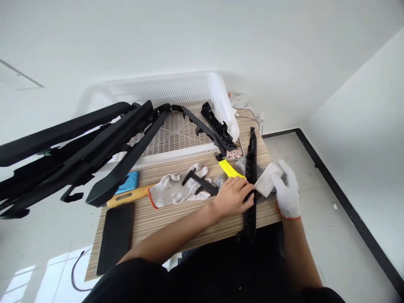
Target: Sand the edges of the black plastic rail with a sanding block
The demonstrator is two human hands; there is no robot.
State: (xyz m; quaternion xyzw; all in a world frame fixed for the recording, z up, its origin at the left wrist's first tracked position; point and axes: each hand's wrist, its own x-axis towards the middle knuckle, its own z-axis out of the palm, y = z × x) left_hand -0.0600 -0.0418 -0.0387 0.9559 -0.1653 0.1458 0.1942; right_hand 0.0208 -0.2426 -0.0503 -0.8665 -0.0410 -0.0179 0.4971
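My bare left hand (234, 196) is closed around the middle of a long black plastic part (251, 162), which lies lengthwise near the table's right side. A yellow strip (230, 169) with a dark end reaches out just beyond my left fingers. My right hand (288, 193), in a white glove with a red cuff, pinches a folded white cloth (268, 180) beside the black part. Grey cloth (261, 172) lies beneath the part. To the left, a black caliper (202, 183) rests on a loose white glove (172, 189).
A white slatted basket (221, 101) stands at the back, holding black plastic parts (217, 126); several long ones (110, 143) jut out far left. A wooden handle (131, 196), blue box (128, 182), black phone (115, 235) and pink patterned item (235, 151) lie on the table (158, 229).
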